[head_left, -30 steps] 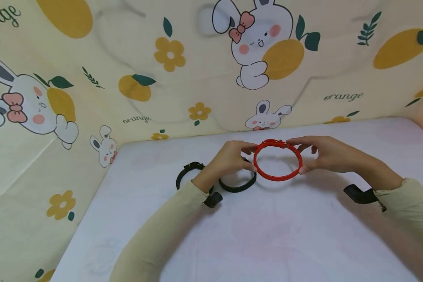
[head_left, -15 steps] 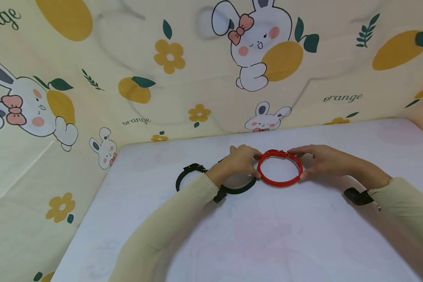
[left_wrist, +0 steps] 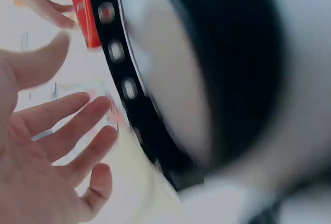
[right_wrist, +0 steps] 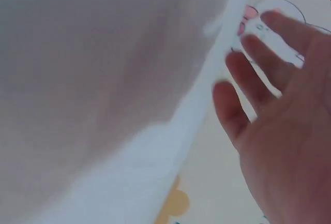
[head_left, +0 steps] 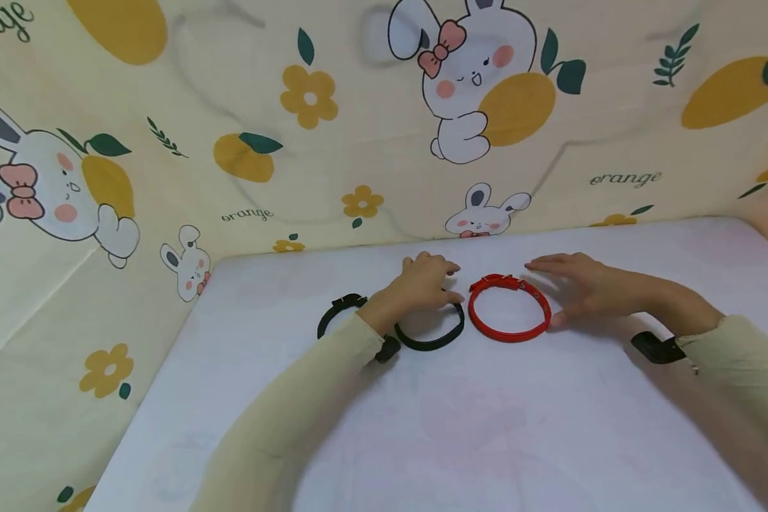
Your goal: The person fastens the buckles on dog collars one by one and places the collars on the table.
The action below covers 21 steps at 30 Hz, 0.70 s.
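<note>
- Red buckled collar, closed into a ring (head_left: 509,307): lies flat on the white desk (head_left: 486,427), between the two hands, buckle at the far side.
- Right hand (head_left: 582,288): fingers spread and straight, holding nothing; thumb tip touching or just beside the ring's right edge. It lies to the right of the ring and appears the nearer hand.
- Left hand (head_left: 419,288): relaxed, fingers loosely extended, holding nothing; just left of the red ring, over the black collar ring (head_left: 430,331).
- Black collar ring: flat on the desk, just beside the red ring on its left.
- Second black collar (head_left: 338,313): farther left, partly hidden by the sleeve.
- Backdrop: cream cloth printed with rabbits and oranges (head_left: 473,78).
</note>
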Each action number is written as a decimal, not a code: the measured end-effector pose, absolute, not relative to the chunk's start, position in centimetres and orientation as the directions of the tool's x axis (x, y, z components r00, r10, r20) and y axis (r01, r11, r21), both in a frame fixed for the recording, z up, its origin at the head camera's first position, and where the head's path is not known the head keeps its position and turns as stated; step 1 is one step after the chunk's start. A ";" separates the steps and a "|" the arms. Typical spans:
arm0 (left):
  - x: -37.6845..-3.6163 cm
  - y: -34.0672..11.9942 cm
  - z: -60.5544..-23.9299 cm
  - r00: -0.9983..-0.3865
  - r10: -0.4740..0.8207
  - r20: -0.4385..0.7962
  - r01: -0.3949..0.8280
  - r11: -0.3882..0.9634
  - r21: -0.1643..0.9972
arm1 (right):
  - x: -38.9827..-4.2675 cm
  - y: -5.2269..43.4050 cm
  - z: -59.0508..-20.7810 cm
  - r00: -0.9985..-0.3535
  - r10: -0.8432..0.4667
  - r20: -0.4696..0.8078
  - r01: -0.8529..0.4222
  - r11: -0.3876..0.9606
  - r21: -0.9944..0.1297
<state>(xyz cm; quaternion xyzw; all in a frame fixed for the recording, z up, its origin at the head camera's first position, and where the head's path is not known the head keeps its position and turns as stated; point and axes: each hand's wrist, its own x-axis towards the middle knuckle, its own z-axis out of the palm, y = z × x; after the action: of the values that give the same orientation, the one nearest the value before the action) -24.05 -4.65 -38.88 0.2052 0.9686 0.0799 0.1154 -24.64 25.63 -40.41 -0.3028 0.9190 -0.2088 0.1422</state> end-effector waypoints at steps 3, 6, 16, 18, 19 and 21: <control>-24.2 -7.8 -38.9 -0.920 0.385 -0.074 0.363 0.908 0.210 | -25.3 25.7 -39.9 -0.834 -0.550 -0.046 -0.501 0.789 -0.356; -24.3 -11.7 -39.1 -0.945 0.321 0.065 0.328 0.921 0.212 | -26.1 25.6 -39.6 -0.873 -0.484 0.055 -0.483 0.845 -0.230; -24.8 -21.1 -39.7 -0.932 0.197 0.303 0.273 0.934 0.232 | -27.5 25.8 -40.0 -0.854 -0.434 0.286 -0.452 0.892 0.006; -24.6 -21.9 -39.1 -0.929 0.227 0.294 0.293 0.933 0.208 | -27.5 26.0 -40.1 -0.860 -0.410 0.305 -0.428 0.904 0.007; -24.4 -22.2 -38.8 -0.929 0.248 0.276 0.309 0.928 0.207 | -27.5 26.1 -40.3 -0.860 -0.404 0.312 -0.424 0.905 0.003; -23.8 -22.9 -38.5 -0.933 0.299 0.201 0.341 0.913 0.224 | -27.3 26.2 -40.5 -0.859 -0.396 0.324 -0.420 0.908 -0.002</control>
<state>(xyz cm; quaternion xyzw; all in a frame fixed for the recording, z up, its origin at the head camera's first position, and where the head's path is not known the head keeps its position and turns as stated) -23.85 -22.89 -38.45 0.1642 0.9746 0.1286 -0.0812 -27.30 26.24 -40.49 -0.2118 0.9634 -0.0361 -0.1604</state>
